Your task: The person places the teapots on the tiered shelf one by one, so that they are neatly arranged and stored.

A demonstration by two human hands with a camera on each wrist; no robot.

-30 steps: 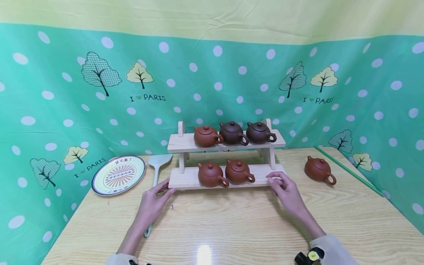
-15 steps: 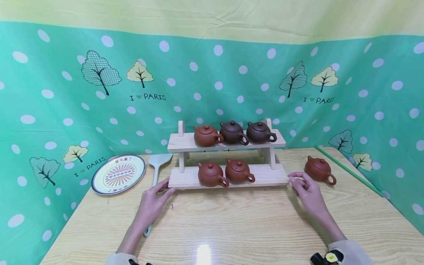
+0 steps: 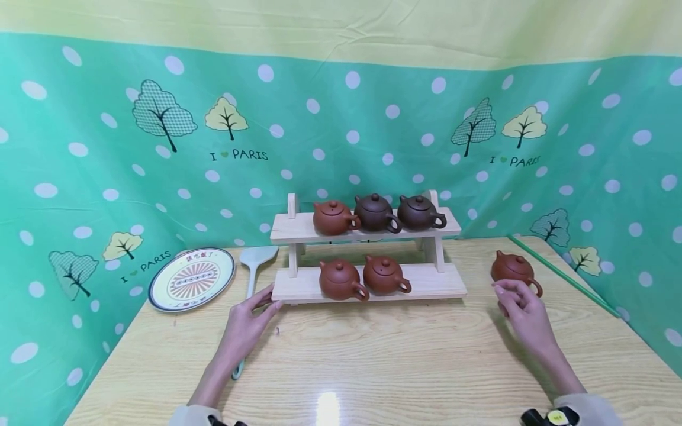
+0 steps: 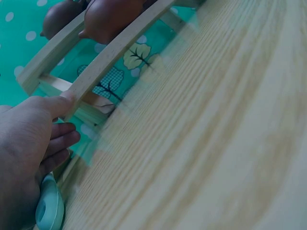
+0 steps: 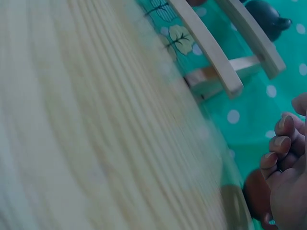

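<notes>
A two-tier wooden shelf (image 3: 439,280) stands at the back of the table. Its upper board carries a reddish-brown teapot (image 3: 331,220) and two dark brown teapots (image 3: 373,214); on the lower board sit two more reddish-brown teapots (image 3: 383,276). My left hand (image 3: 246,324) holds the lower board's left end, thumb at its front corner, as the left wrist view also shows. My right hand (image 3: 527,319) hovers off the shelf's right side with loosely curled fingers and holds nothing. Just behind it, a separate reddish-brown teapot (image 3: 511,268) stands on the table, partly covered by the fingers.
A pale spatula (image 3: 250,284) lies left of the shelf, its handle running beneath the left forearm. Farther left, a patterned plate (image 3: 157,290) rests near the curtain. A green stick (image 3: 565,277) lies along the table's right edge. A polka-dot curtain (image 3: 330,118) encloses the back and sides.
My right hand has let go of the lower board and moved right, away from the shelf, to the front of the separate teapot. The left hand stays at the shelf's left end.
</notes>
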